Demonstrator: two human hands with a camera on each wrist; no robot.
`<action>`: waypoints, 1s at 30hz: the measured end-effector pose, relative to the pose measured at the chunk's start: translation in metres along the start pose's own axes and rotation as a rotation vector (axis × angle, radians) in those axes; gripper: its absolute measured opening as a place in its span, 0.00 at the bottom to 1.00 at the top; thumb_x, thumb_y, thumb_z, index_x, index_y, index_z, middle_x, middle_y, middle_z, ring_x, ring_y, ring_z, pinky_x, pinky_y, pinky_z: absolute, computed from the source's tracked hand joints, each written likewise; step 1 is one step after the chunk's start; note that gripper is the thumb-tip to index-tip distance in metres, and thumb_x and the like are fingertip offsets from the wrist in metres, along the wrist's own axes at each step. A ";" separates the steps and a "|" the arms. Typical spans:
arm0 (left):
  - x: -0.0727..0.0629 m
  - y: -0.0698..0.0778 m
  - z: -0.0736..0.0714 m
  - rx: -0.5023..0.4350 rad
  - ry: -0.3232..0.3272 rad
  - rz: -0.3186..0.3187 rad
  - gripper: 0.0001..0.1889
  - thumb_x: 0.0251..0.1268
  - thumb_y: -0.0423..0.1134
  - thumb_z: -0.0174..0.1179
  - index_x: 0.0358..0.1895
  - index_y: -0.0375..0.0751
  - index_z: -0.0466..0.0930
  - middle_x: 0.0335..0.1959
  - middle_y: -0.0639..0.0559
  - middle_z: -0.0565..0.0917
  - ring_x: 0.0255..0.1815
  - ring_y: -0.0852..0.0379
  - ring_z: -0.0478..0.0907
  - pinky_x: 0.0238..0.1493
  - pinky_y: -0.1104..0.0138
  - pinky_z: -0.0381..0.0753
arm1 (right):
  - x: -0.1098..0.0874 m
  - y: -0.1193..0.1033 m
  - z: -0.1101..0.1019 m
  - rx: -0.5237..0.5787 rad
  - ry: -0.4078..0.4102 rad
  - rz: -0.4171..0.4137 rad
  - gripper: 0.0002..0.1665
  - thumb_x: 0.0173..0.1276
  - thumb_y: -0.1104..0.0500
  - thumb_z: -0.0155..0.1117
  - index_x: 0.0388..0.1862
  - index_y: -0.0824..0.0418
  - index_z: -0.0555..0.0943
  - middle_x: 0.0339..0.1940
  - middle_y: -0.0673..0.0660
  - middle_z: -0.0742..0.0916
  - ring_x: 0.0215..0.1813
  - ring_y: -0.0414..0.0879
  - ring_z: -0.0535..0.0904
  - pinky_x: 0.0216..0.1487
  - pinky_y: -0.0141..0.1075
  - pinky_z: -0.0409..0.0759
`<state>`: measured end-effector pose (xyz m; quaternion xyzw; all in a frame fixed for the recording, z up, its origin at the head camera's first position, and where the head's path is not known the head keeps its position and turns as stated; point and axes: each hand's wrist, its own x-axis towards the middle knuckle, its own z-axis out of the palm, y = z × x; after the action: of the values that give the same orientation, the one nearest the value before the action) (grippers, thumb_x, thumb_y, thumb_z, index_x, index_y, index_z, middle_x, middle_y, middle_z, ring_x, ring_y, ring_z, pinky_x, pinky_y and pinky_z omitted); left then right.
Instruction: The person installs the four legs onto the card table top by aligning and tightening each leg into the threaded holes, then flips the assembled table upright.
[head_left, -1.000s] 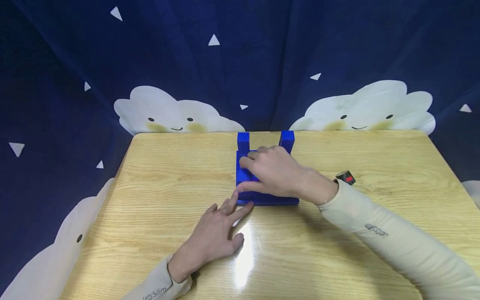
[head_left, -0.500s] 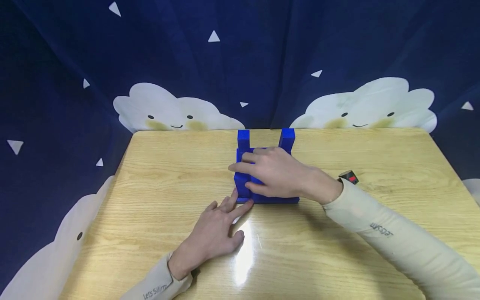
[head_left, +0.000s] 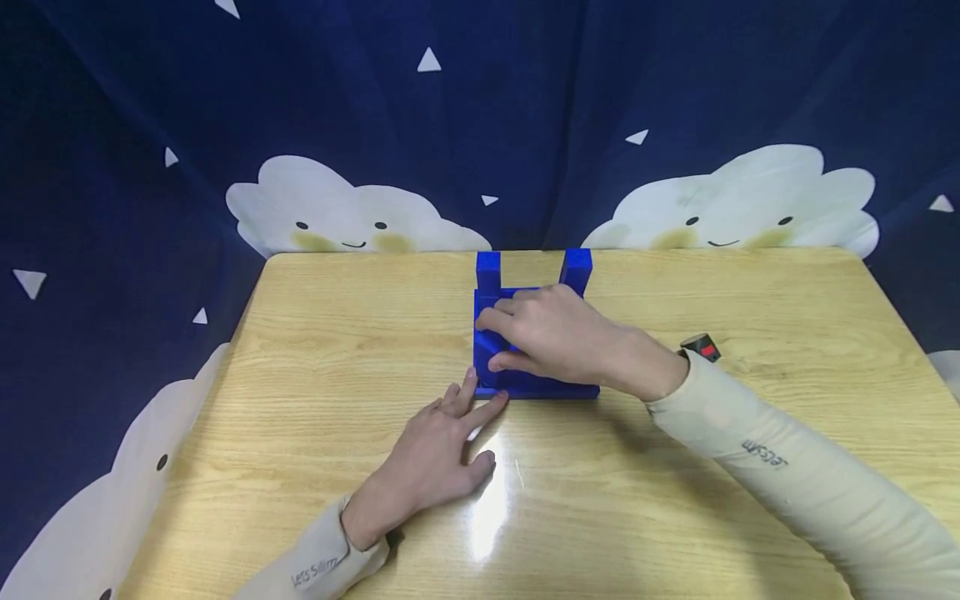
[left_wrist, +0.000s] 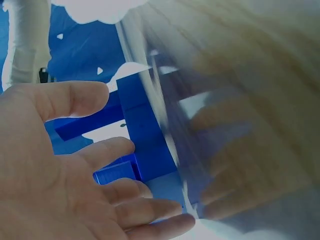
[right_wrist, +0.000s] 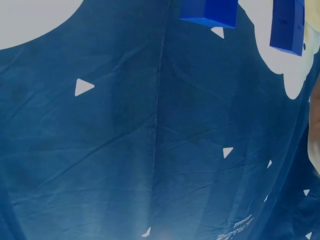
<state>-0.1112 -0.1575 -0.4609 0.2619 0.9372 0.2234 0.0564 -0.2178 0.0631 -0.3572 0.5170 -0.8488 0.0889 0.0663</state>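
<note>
A flat blue panel (head_left: 555,390) lies on the table with square blue posts rising from it. Its back left post (head_left: 488,271) and back right post (head_left: 577,271) stand upright. At the front left corner, my right hand (head_left: 562,333) grips another blue post (head_left: 489,348) between thumb and bent fingers; the hand hides much of it. Straight fingers of my left hand (head_left: 431,458) touch the panel's front left corner, thumb apart. In the left wrist view, the panel's edge (left_wrist: 145,125) shows beyond the left fingers. The right wrist view shows two post ends (right_wrist: 209,11) but no fingers.
The wooden table (head_left: 360,333) carries the panel near its back edge. Behind it hangs a dark blue curtain (head_left: 337,83) with white clouds and triangles. A small black device with a red mark (head_left: 701,347) sits at the right wrist.
My right index finger stretched out left over the front left post, then bent back in, and the post's visible faces turned. My left hand has stayed at the corner. The head view tilted slightly.
</note>
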 end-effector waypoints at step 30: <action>0.000 0.016 0.007 0.211 0.118 -0.013 0.31 0.75 0.50 0.63 0.77 0.43 0.79 0.73 0.25 0.75 0.71 0.29 0.78 0.64 0.36 0.81 | -0.004 0.004 0.002 0.024 0.017 -0.067 0.25 0.77 0.50 0.70 0.68 0.58 0.85 0.61 0.57 0.88 0.58 0.59 0.87 0.58 0.55 0.87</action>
<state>-0.1026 -0.1423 -0.4595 0.2468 0.9588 0.1381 -0.0254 -0.2196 0.0676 -0.3600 0.5451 -0.8293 0.1012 0.0704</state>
